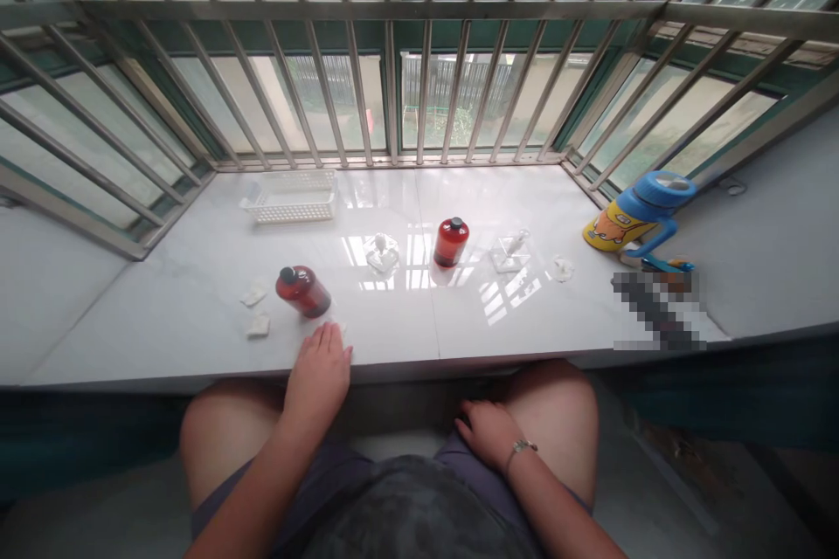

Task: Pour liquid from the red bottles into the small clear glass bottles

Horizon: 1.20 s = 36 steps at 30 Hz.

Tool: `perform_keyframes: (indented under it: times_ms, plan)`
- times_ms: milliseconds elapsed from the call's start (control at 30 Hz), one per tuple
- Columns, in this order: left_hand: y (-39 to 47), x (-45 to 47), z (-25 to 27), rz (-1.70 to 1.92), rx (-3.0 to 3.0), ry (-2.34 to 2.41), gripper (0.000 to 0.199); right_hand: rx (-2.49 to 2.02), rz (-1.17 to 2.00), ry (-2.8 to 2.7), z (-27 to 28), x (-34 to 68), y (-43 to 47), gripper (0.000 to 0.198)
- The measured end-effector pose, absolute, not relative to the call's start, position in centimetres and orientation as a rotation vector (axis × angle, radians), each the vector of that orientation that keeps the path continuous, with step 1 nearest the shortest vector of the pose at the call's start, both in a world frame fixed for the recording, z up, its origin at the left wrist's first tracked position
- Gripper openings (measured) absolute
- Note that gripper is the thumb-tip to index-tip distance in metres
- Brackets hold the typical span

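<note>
My left hand [319, 374] lies palm down at the counter's front edge, its fingers stretched out. A white scrap [341, 328] shows at its fingertips, mostly hidden, so I cannot tell whether it is held. Just beyond stands a dark red bottle [304, 292] with a black cap. To its left are two white pads, one farther back [253, 293] and one nearer [258, 327]. My right hand [490, 431], with a bracelet at the wrist, rests on my thigh, fingers loosely bent and thumb apart, nothing visible in it.
A second red bottle [451, 242] stands between two clear knobbed pieces, one left [381, 253], one right [510, 251]. A crumpled white piece [562, 268] lies farther right. A white basket [292, 198] sits back left; a blue-yellow flask [629, 211] stands right. Metal bars [393, 10] rise behind.
</note>
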<state>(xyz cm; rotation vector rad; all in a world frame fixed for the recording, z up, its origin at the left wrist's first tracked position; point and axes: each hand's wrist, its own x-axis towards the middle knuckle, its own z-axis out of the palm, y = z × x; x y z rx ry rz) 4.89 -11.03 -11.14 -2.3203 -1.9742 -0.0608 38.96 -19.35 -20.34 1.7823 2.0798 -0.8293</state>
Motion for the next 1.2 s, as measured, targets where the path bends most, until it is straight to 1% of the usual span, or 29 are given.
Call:
perform_keyframes:
  times_ms: [200, 367, 600, 767, 967, 1067, 1200]
  plan:
    - [-11.3, 4.6, -12.1, -0.167, -2.242, -2.057, 0.057, 1.758, -0.857, 2.064, -20.8, 38.8, -19.0, 0.036]
    - [-9.7, 6.5, -13.0, -0.159, -2.177, -2.172, 0.057, 1.757, -0.857, 2.064, -20.8, 38.7, -19.0, 0.035]
    - [-6.3, 11.5, -11.7, -0.116, -2.347, -2.232, 0.057, 1.764, -0.867, 2.068, -20.9, 38.7, -19.0, 0.034]
    - [-4.4, 18.9, -11.1, -0.15, -2.644, -2.022, 0.056, 1.783, -0.859, 2.062, -20.9, 38.7, -19.1, 0.033]
    - [-5.5, 26.5, -11.2, -0.176, -3.066, -1.512, 0.061, 1.794, -0.859, 2.072, -20.6, 38.8, -19.1, 0.031]
    - [-6.9, 26.9, -11.1, -0.192, -3.126, -1.398, 0.062, 1.796, -0.865, 2.07, -20.5, 38.9, -19.1, 0.03]
    - [-8.4, 24.0, -11.0, -0.169, -3.095, -1.365, 0.059, 1.78, -0.871, 2.071, -20.5, 39.0, -19.1, 0.03]
